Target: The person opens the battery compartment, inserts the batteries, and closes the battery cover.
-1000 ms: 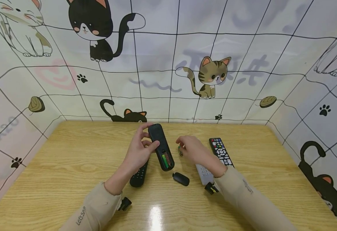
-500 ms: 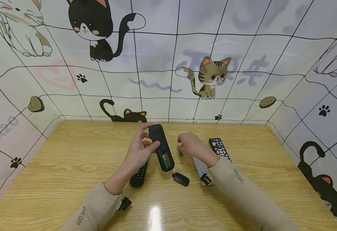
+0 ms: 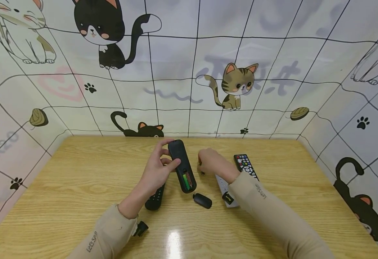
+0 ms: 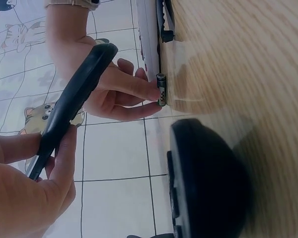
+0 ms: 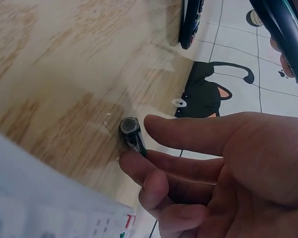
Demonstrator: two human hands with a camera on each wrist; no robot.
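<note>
My left hand (image 3: 158, 166) holds a black remote control (image 3: 181, 158) with its back up, fingers and thumb at its edges. Two batteries (image 3: 187, 180), one green and one reddish brown, sit in its uncovered compartment. My right hand (image 3: 214, 163) is low over the table, its thumb and index finger around a small dark battery (image 5: 132, 134). That battery lies at the tabletop in the left wrist view, mostly hidden by fingers in the head view. A black battery cover (image 3: 202, 200) rests on the table between the hands.
Another black remote (image 3: 154, 199) lies beneath my left hand. A white remote (image 3: 223, 189) and a black one with coloured buttons (image 3: 245, 163) lie under and beside my right forearm. The wooden table (image 3: 88, 169) ends at a cat-patterned wall covering (image 3: 176, 90).
My right hand has shifted slightly left and its fingers have come over the battery, covering more of it. My left hand and its remote have barely moved.
</note>
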